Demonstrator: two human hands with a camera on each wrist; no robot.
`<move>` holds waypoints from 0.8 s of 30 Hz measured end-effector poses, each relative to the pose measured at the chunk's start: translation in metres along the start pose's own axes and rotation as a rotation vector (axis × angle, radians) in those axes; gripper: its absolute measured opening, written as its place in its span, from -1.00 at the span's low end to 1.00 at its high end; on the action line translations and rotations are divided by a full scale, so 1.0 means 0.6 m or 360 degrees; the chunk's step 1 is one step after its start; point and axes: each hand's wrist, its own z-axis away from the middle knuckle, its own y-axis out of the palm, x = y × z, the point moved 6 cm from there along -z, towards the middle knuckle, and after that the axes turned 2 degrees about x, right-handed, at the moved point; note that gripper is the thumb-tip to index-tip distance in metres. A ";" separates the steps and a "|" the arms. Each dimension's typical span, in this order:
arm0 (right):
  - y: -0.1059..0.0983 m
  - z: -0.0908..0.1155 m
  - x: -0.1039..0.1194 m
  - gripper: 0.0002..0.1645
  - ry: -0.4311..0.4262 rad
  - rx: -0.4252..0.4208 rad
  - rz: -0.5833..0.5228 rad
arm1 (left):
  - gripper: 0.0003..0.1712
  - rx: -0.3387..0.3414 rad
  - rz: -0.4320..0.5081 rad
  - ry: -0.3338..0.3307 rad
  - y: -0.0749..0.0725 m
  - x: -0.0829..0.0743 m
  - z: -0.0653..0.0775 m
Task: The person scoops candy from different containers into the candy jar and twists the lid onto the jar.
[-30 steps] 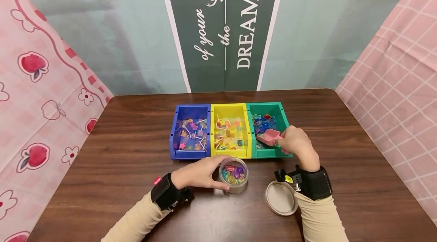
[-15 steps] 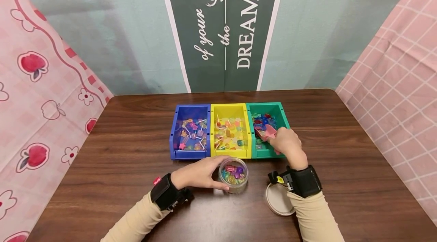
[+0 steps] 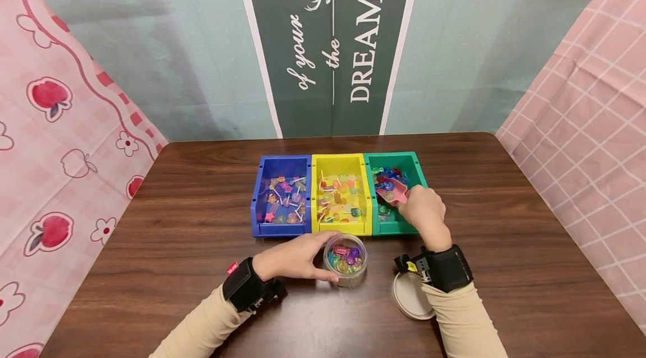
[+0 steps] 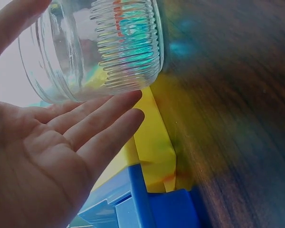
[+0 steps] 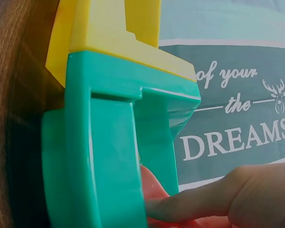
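My left hand point(image 3: 295, 257) holds a clear round jar point(image 3: 345, 260) on the table, thumb on the near side and fingers on the far side. Small shiny coloured pieces lie inside the jar. In the left wrist view, the ribbed jar wall point(image 4: 128, 47) is between thumb and fingers. My right hand point(image 3: 424, 212) grips a small pink scoop point(image 3: 395, 192) by its handle, inside the green bin point(image 3: 421, 170). Translucent pieces, some blue, lie in and around the scoop. In the right wrist view, the bin's front wall hides most of the scoop point(image 5: 152, 185).
A yellow bin point(image 3: 339, 163) and a blue bin point(image 3: 282, 164) adjoin the green one, both holding small coloured pieces, some on sticks. A round lid point(image 3: 411, 296) lies on the brown table point(image 3: 202, 223), partly under the right wrist. Fabric curtains surround the table.
The right hand has moved left and deeper into the green bin with the scoop, which now has pieces in it. The left hand and jar have stayed still.
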 end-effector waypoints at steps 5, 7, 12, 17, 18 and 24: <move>0.009 -0.002 0.001 -0.58 0.0005 0.0086 -0.0027 | -0.08 0.0000 0.0015 0.0001 -0.001 -0.002 0.002; 0.013 -0.003 0.002 -0.57 -0.0003 0.0150 -0.0040 | -0.08 0.0000 0.0015 -0.0002 -0.001 -0.001 0.003; 0.011 -0.003 0.005 -0.55 -0.0026 0.0167 -0.0068 | -0.07 0.0001 0.0015 -0.0001 -0.002 -0.001 0.004; 0.002 -0.001 0.005 -0.60 -0.0032 0.0124 -0.0087 | -0.08 -0.0002 0.0016 -0.0002 -0.004 -0.002 0.005; 0.001 -0.001 0.004 -0.62 -0.0031 0.0120 -0.0092 | -0.08 -0.0002 0.0014 -0.0001 -0.004 -0.002 0.005; -0.008 0.007 -0.003 -0.49 -0.0062 0.0113 -0.0121 | -0.08 0.0016 0.0037 -0.0007 0.000 -0.001 0.004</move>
